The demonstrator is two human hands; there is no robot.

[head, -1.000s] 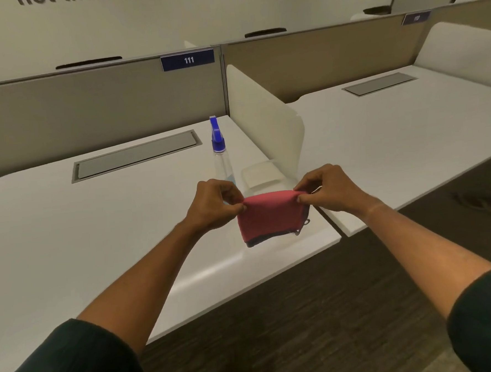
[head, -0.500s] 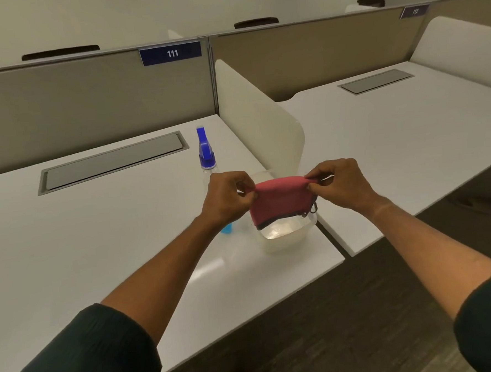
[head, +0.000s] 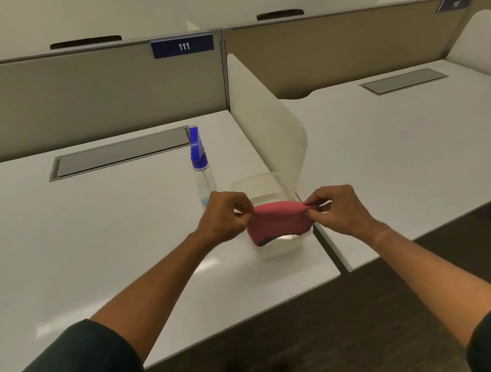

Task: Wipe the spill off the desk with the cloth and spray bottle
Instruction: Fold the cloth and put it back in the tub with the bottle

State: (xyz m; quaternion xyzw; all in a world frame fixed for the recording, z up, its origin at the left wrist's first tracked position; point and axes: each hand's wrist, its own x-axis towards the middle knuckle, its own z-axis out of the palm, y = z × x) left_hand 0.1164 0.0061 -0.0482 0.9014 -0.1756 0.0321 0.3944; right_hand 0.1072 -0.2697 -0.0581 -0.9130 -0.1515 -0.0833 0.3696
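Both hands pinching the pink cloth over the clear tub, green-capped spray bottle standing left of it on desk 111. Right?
Not quite: the spray bottle has a blue cap and trigger, not green, as the head view shows. The rest holds: left hand and right hand pinch the pink cloth over the clear tub, bottle standing left of it on desk 111.

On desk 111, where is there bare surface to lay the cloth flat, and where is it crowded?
Free: the wide stretch of desk left of the spray bottle, between the grey hatch and the near edge. Crowded: the right corner by the white divider, where the bottle and clear tub stand, with both hands holding the cloth over the tub.
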